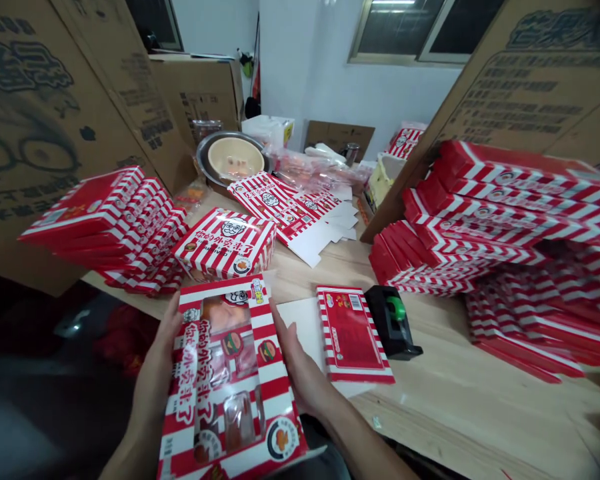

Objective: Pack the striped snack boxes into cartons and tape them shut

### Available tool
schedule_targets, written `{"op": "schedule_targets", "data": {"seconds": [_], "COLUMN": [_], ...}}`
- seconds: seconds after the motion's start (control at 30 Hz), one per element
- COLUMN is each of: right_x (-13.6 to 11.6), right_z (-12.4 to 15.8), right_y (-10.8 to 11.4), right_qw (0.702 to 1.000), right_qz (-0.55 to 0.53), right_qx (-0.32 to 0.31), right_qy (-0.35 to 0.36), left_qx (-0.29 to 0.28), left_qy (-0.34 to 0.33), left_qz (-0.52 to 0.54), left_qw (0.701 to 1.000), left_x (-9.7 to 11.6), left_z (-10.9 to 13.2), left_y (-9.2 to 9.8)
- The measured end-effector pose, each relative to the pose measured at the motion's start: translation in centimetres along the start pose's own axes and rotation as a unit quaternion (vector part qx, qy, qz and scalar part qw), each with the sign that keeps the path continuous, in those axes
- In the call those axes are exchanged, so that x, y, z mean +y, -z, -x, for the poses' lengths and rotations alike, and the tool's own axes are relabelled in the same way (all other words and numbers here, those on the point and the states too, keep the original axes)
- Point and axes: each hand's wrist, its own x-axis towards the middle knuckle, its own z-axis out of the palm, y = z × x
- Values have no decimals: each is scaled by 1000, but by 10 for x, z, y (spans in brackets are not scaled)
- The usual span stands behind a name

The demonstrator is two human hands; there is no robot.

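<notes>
I hold a red-and-white striped box [230,380] with a clear window between both hands, near the table's front edge. My left hand [157,370] presses its left side, fingers flat along the edge. My right hand [300,367] presses its right side the same way. Small toy pieces show through the window. Just right of my right hand lies a flat striped box [353,333], red back upward. Beyond my hands sits another closed striped box [225,243].
A black tape dispenser [393,320] sits right of the flat box on the wooden table [460,393]. Stacks of striped boxes stand left [113,223] and right [510,233]. Unfolded box blanks [300,210], a metal bowl [233,157] and big cardboard cartons [40,120] lie behind.
</notes>
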Motion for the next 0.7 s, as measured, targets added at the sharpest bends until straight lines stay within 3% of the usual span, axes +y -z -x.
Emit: {"op": "schedule_targets", "data": {"seconds": [0.07, 0.13, 0.17, 0.2, 0.27, 0.33, 0.37, 0.43, 0.57, 0.7], "right_x": [4, 2, 0, -3, -7, -8, -7, -6, -5, -3], "right_z": [4, 14, 21, 29, 45, 54, 56, 52, 37, 34], "right_y": [4, 28, 45, 64, 98, 118, 122, 120, 111, 123], "right_qw": [999, 976, 940, 883, 748, 655, 629, 606, 605, 664], "right_qz": [47, 194, 289, 380, 493, 550, 568, 586, 573, 487], "right_qx": [12, 96, 177, 272, 445, 508, 510, 501, 510, 547], "right_qy": [3, 18, 31, 37, -6, -101, -145, -196, -215, -153], "left_qx": [20, 15, 16, 18, 18, 22, 24, 18, -1, -4], "left_qy": [62, 69, 43, -2, -129, -242, -280, -327, -367, -389], "left_qz": [106, 88, 44, -12, -130, -212, -237, -269, -279, -271], "left_qw": [992, 994, 998, 1000, 983, 946, 930, 906, 887, 880], "left_x": [6, 10, 10, 9, 7, 8, 11, 19, 35, 35], "left_z": [1, -3, -6, -10, -17, -22, -23, -24, -25, -27], "left_y": [0, 8, 13, 19, 27, 30, 29, 23, 8, 1]}}
